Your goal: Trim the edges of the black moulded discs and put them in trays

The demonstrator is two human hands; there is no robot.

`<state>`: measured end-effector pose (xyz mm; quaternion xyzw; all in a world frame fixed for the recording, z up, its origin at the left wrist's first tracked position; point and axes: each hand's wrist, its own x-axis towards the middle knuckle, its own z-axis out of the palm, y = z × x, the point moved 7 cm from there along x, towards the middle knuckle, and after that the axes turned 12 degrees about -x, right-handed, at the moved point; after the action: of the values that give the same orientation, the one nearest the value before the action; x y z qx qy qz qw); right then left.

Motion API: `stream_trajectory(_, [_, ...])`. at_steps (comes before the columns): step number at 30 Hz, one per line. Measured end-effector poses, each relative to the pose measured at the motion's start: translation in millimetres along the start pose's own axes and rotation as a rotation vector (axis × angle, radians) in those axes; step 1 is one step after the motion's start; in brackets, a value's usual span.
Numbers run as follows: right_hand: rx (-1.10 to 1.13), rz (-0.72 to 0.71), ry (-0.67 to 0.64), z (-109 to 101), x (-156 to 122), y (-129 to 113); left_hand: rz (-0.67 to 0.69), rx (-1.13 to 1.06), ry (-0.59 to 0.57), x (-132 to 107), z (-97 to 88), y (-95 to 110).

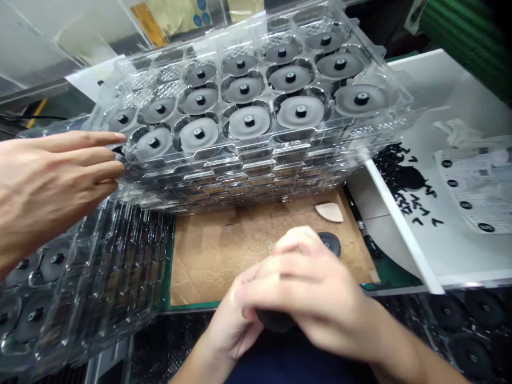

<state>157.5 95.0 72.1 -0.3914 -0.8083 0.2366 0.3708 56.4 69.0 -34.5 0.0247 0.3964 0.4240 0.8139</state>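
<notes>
Low in the middle of the view, my left hand [236, 314] and my right hand [316, 282] are closed together around a black round part [276, 320]. My fingers hide most of that part, and my right hand is slightly blurred. Just beyond my right fingers, a dark disc [331, 242] lies on the brown cardboard [208, 250]. Ahead stands a stack of clear plastic trays [260, 176]. Its top tray carries rows of grey discs [249, 121], each with a small black knob in the centre.
A co-worker's hand [60, 181] reaches in from the left to the tray's corner. More clear trays [116, 266] stand at left. On the right, a white bin [404, 245] holds small black pieces [404, 176] and a printed bag [476, 186]. A pale wedge-shaped piece [330, 212] lies on the cardboard.
</notes>
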Motion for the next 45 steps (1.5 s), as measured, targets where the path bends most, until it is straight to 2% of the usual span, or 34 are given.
stream_trajectory(2, [0.082,0.262,0.090,-2.9,-9.2,32.5,-0.030,-0.011,-0.092,-0.6,9.1,-0.7])
stream_trajectory(4, [0.138,0.570,0.133,5.7,-31.2,71.5,-0.051,-0.047,-0.150,-1.9,13.4,-1.5])
stream_trajectory(5, [0.164,0.668,0.117,15.6,-43.7,86.5,-0.051,-0.071,-0.156,-2.0,12.8,-1.6])
stream_trajectory(7, [0.190,0.726,0.033,41.8,-66.2,103.6,-0.038,-0.107,-0.135,-1.1,8.1,-1.6])
stream_trajectory(9, [0.154,0.722,-0.029,66.5,-86.8,108.9,-0.023,-0.122,-0.109,1.1,3.1,-1.6])
stream_trajectory(12, [0.081,0.735,-0.084,93.4,-112.2,103.9,-0.005,-0.121,-0.080,5.0,-1.2,-0.2])
stream_trajectory(16, [-0.020,0.769,-0.096,104.4,-126.8,98.4,0.047,-0.129,-0.037,7.2,-6.3,4.3])
stream_trajectory(19, [-0.056,0.762,-0.065,95.2,-121.1,102.5,0.079,-0.142,0.000,6.3,-12.9,5.1])
stream_trajectory(22, [-0.055,0.753,-0.003,69.8,-101.5,97.7,0.087,-0.129,0.004,5.9,-17.1,2.5])
stream_trajectory(25, [-0.061,0.684,0.186,31.6,-70.9,69.3,0.106,-0.106,-0.025,5.9,-16.0,-0.2])
stream_trajectory(27, [-0.074,0.505,0.254,14.4,-47.1,39.2,0.093,-0.068,-0.039,5.1,-13.8,-3.3])
stream_trajectory(29, [-0.039,0.372,0.162,14.1,-29.4,18.1,0.083,-0.037,-0.026,3.0,-12.8,-5.0])
stream_trajectory(32, [0.041,0.331,-0.084,29.3,-20.0,11.3,0.115,-0.042,-0.002,-0.7,-10.3,-3.5])
stream_trajectory(33, [0.022,0.337,-0.088,30.1,-19.7,12.6,0.122,-0.038,-0.019,-1.6,-7.4,-3.4])
stream_trajectory(37, [-0.159,0.301,0.200,14.9,-26.3,8.6,0.099,-0.005,-0.081,-3.0,0.5,-3.8])
stream_trajectory(38, [-0.143,0.271,0.202,15.8,-28.2,5.2,0.104,-0.010,-0.057,-3.0,-1.4,-2.2])
stream_trajectory(40, [-0.073,0.224,0.106,23.2,-28.8,0.4,0.123,-0.042,0.016,-2.9,-7.6,1.2])
stream_trajectory(42, [-0.081,0.251,0.057,26.7,-25.8,1.6,0.121,-0.051,0.031,-2.3,-8.9,0.9])
stream_trajectory(45, [-0.248,0.283,0.175,19.7,-18.0,1.9,0.073,-0.049,-0.060,-3.0,-1.4,-4.2])
